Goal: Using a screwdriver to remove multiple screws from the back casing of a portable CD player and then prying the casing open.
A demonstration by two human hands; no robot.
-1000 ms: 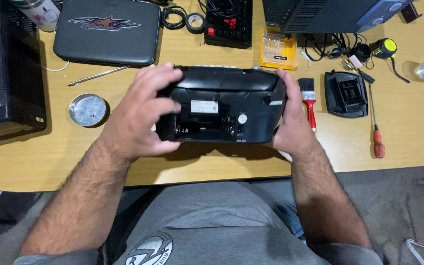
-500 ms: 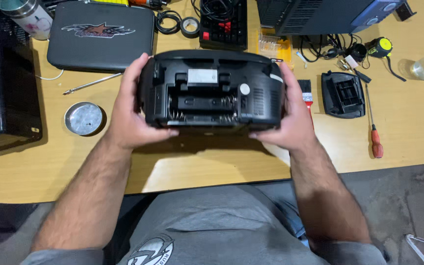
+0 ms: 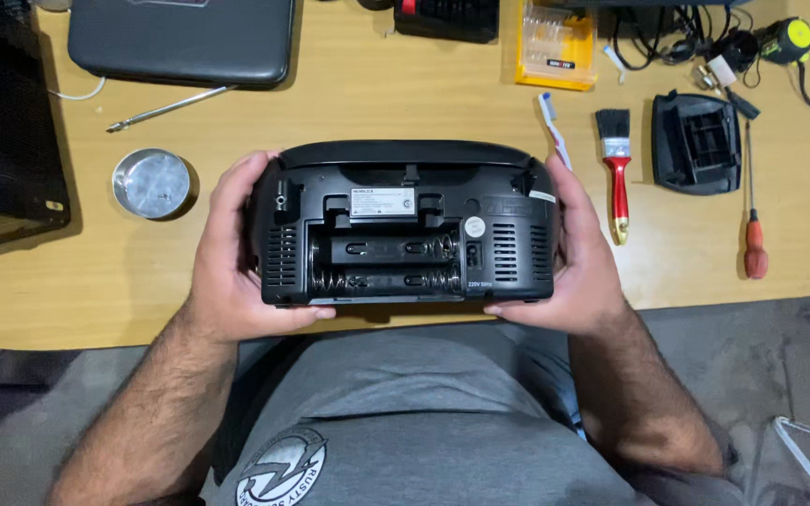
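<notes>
while both hands grip a black radio (image 3: pixel 405 225), tools litter the wooden table (image 3: pixel 377 103).

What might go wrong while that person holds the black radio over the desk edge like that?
The black plastic portable radio is held only at its ends by the left hand and right hand, partly past the wooden desk edge; a slip could drop it. Its open battery bay exposes springs that might snag or bend.
</notes>
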